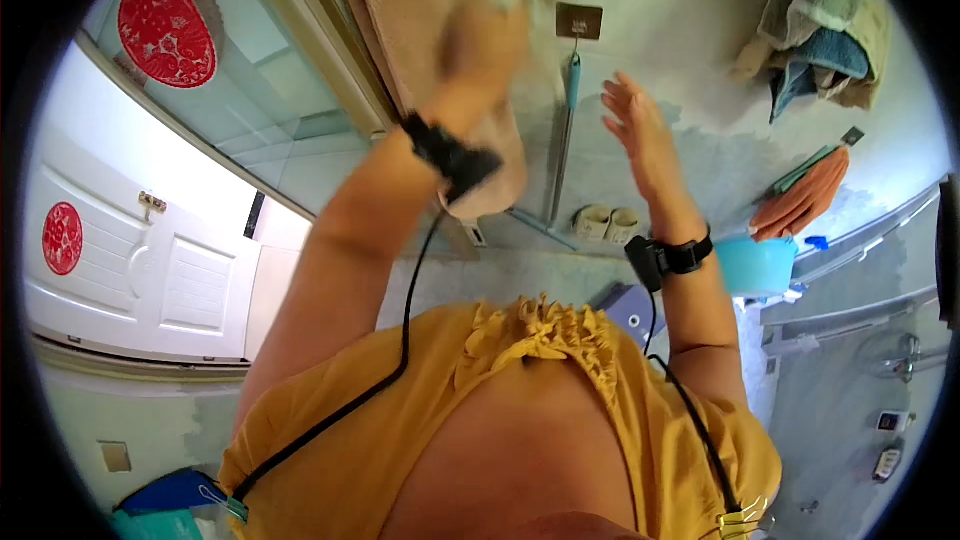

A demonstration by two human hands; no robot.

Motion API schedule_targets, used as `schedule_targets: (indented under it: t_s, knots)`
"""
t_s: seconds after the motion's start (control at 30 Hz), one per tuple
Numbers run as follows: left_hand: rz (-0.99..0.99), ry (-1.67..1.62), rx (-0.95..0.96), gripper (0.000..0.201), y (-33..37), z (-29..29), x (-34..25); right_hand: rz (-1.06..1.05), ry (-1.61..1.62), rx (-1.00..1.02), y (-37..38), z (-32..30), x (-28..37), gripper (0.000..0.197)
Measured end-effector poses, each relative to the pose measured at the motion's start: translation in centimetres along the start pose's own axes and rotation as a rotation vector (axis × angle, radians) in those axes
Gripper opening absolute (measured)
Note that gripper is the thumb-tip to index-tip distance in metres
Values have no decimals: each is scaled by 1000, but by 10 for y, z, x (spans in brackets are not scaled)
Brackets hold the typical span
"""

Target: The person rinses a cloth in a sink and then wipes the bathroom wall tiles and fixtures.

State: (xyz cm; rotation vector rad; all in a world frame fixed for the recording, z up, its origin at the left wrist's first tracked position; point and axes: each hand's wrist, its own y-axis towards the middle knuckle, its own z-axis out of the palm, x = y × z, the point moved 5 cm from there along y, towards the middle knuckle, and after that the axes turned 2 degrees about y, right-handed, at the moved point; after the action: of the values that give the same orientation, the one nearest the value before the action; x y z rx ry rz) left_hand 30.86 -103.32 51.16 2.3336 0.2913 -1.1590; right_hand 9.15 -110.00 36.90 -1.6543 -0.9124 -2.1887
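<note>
Yellow top [545,332] | left grip [485,40] blurred | right grip [643,130] spread | brown hook-plate [579,22]: print illegible

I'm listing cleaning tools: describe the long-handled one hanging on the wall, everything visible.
The long-handled tool is slim, with a teal-blue grip on top, a grey, metal-looking pole and a wide bluish crossbar at its foot. It hangs nearly upright from a hook under a small dark plate on the wall. The right hand is apart from it. Whether the crossbar touches the floor is unclear.
</note>
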Motion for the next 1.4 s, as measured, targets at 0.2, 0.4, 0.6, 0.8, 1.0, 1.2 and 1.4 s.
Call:
schedule_targets:
  t_s: [0.2,0.4,0.6,0.8,1.0,1.2,1.4]
  knots:
    - [964,412,-889,51,106,-35,-86,101,-35,-267,-28,-65,-20,54]
    - [558,331,-527,64,100,30,-37,44,-313,-278,-43,-112,-26,42]
    - [684,813,-678,40,51,90,116,-614,-935,-152,18,-102,39,29]
    - [507,703,-569,46,6,123,234,-1279,-1195,-198,115,-72,122,35]
    - [306,727,-505,43,-1,117,268,-1468,-1466,-224,156,-64,109,44]
    - [650,669,-841,50,39,61,200,-1477,-1333,-195,158,-65,106,47]
    - [848,614,-1071,52,102,12,72,-1398,-1377,-193,148,-58,116,42]
